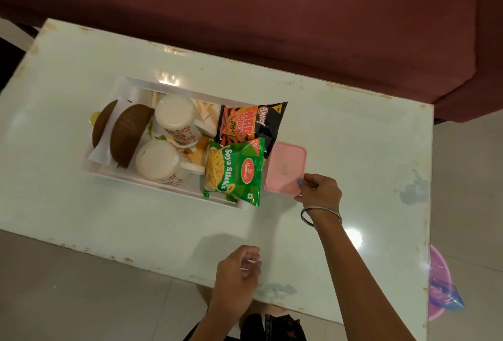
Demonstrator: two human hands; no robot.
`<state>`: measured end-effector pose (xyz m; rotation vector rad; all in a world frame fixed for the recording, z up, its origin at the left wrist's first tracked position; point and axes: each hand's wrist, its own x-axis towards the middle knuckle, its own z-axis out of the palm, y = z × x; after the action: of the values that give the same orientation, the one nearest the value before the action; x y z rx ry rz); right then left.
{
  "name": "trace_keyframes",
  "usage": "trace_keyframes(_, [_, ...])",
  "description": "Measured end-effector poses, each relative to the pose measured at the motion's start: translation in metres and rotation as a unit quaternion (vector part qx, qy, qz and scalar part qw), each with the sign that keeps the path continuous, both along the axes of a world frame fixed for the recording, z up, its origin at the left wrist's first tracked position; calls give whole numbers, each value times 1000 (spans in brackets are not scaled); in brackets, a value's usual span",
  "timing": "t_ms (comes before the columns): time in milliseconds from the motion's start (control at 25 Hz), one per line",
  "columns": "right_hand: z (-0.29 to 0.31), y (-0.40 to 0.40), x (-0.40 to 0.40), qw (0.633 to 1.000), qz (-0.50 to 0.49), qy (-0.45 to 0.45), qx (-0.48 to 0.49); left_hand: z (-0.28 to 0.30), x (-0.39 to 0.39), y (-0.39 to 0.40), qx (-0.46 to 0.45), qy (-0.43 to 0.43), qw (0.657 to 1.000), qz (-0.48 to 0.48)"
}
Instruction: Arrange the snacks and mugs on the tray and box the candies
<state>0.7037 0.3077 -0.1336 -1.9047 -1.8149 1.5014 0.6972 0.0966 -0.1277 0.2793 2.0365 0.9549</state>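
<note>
My right hand (319,189) pinches the near corner of the pink box (285,168), which lies closed on the bench (367,150). The tray (168,182) with mugs and snack packets is left of this hand. My left hand (239,272) hangs loosely curled, holding nothing.

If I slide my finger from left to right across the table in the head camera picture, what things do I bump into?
Brown round mats → two upside-down mugs → green Soya Sticks packet → pink lidded box → right hand.
</note>
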Motion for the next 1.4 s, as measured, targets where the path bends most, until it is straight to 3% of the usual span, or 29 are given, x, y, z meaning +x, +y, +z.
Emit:
trace_keyframes(520, [6,-14,1,997,28,-54,48,2,-12,-8,8,17,999,33])
trace_keyframes(680, [28,-56,13,996,53,-57,52,22,-27,-18,-1,61,998,4])
trace_keyframes(880, [28,-130,26,984,150,-101,-5,29,-59,-58,-82,109,990,-36])
trace_keyframes(960, [28,-148,21,985,134,-102,-27,32,-87,-78,-107,118,987,32])
trace_keyframes(1120, [25,-138,-11,997,-3,-81,-4,33,-205,-97,-117,207,947,215])
trace_keyframes(1240, [14,-119,-35,995,-47,-82,-28,23,-304,-101,-130,219,948,192])
trace_keyframes(1400, [4,-116,-55,990,-77,-118,-25,-1,-362,-109,-147,140,972,121])
